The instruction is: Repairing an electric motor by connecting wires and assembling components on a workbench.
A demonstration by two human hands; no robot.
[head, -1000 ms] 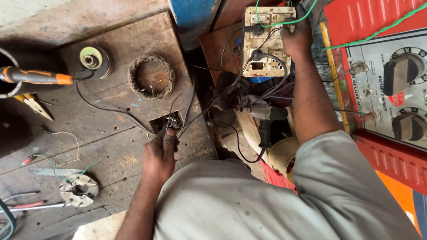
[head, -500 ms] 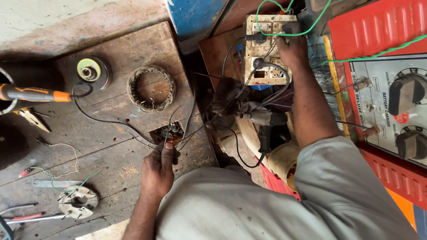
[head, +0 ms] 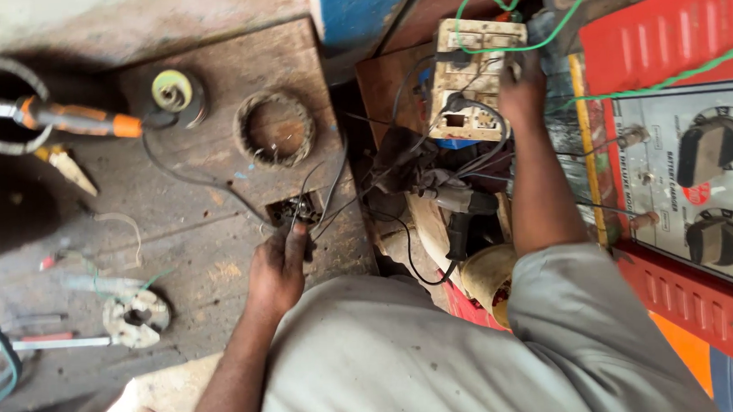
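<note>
My left hand [head: 276,269] is closed on a pair of thin dark wires [head: 324,191], pressing their ends onto a small dark part [head: 293,210] at the edge of the wooden bench [head: 218,239]. My right hand [head: 523,85] reaches up to the right edge of a dirty cream switchboard [head: 472,75] with sockets. Its fingers are partly hidden among the plugs and a green wire [head: 534,45]. A wound copper stator ring [head: 275,129] lies on the bench just above my left hand.
A red battery charger [head: 699,172] with two black dials stands at the right. An orange-handled tool [head: 69,119], a yellow-capped spool [head: 174,92], a small armature disc [head: 136,317] and pliers [head: 65,166] lie on the bench. Tangled cables and a drill [head: 459,209] sit between my arms.
The view has drifted slightly, so everything sits a little lower and further right. Both hands stay where they were, left on the wires and right at the switchboard.
</note>
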